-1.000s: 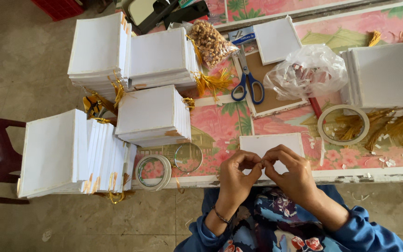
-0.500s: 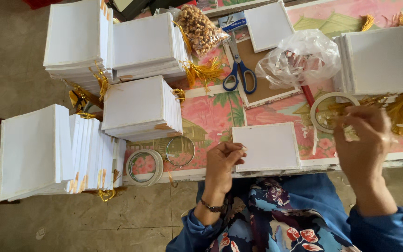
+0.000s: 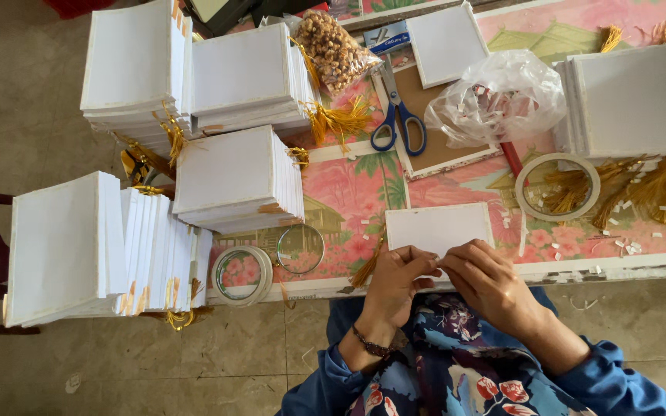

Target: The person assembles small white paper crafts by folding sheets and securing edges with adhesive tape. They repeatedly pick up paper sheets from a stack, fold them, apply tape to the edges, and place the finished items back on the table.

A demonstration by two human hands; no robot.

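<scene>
Change: the right hand (image 3: 495,281), reached out half a second ago toward the ring of tape (image 3: 557,187) at the right, is brought back to the table edge and is met there by the left hand (image 3: 398,277)
Hands: the fingertips of both are pressed together at the near edge of the white card (image 3: 439,227); something very small seems pinched between them, but what it is cannot be told
Card: laid flat on the flowered tablecloth (image 3: 348,192), directly in front of the person, its near edge touched by the fingers
Tassel: a gold tassel (image 3: 368,266) is seen just left of the card, beside the left hand; whether it is fastened to the card cannot be told
Meaning: work appears to be resumed on the card's edge, judged from the hands alone
Hidden: the card's lower edge is covered by the fingers
Cut off: the stack of white cards (image 3: 632,96) at far right runs out of view
Unclear: the contents of the clear plastic bag (image 3: 499,96) are blurred
</scene>
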